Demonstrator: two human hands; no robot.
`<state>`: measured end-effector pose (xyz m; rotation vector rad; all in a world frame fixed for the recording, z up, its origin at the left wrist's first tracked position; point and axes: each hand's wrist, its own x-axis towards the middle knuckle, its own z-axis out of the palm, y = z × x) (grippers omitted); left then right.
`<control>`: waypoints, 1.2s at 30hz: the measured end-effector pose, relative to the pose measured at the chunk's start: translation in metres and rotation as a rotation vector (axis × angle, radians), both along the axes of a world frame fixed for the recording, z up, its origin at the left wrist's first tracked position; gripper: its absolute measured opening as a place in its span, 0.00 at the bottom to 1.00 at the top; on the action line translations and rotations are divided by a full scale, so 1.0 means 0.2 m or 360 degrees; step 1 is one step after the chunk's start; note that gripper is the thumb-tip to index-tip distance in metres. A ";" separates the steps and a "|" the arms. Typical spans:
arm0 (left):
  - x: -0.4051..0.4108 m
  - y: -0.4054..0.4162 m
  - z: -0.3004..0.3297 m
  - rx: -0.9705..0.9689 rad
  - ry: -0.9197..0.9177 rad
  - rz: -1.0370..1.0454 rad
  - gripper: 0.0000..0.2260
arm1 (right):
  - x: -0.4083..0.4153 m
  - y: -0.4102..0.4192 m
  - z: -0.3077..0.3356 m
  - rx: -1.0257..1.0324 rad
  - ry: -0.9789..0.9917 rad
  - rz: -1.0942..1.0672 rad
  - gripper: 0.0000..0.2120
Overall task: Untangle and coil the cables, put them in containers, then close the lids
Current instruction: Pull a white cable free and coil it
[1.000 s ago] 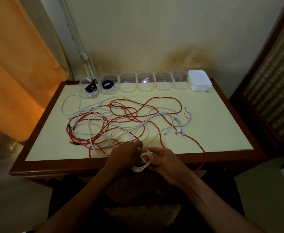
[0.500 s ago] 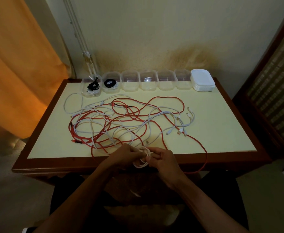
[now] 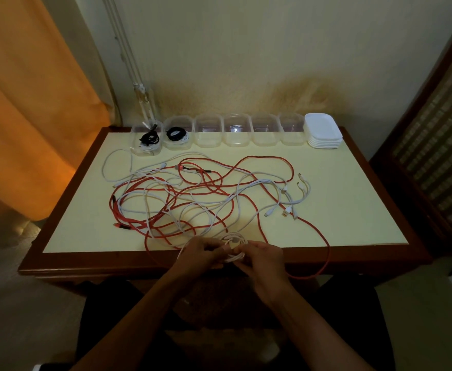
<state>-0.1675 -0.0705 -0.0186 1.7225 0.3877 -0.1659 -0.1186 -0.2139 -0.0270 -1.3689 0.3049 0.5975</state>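
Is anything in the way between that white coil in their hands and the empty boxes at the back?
Yes. The tangle of red and white cables sprawls across the table between the white coil, held by the left hand and right hand, and the empty containers. It lies flat, so carrying the coil over it looks easy.

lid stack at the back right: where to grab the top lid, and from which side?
Probably pinch the top lid's near rim from the front: the white lid stack lies flat with its edges stepped and exposed there. Its left side sits close beside the last clear container, and the wall is behind.
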 end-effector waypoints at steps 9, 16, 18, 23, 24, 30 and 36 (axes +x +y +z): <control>-0.04 -0.10 -0.05 -0.0120 -0.0196 0.0681 0.09 | -0.02 0.02 -0.01 0.0277 0.0066 -0.0228 0.07; 0.02 -0.16 -0.01 -0.1063 0.0247 0.1427 0.05 | -0.04 0.10 0.00 0.0135 -0.0261 -0.0284 0.08; 0.02 -0.13 -0.02 -0.1160 0.0366 0.1356 0.06 | -0.04 0.11 0.01 0.0100 -0.0328 -0.0235 0.08; 0.00 -0.02 -0.01 -0.1309 0.0746 0.0750 0.05 | -0.04 0.08 0.03 0.0331 -0.0124 -0.0294 0.08; -0.01 0.01 -0.01 -0.1286 0.0819 0.0547 0.06 | -0.04 0.07 0.03 0.0358 -0.0084 -0.0281 0.08; -0.02 0.08 -0.04 -0.0844 0.0637 0.0099 0.16 | -0.07 0.05 0.01 0.0356 0.0114 -0.0199 0.07; -0.04 0.04 -0.09 -0.0982 0.0353 0.0427 0.19 | -0.09 0.03 -0.01 0.0252 0.0150 -0.0131 0.07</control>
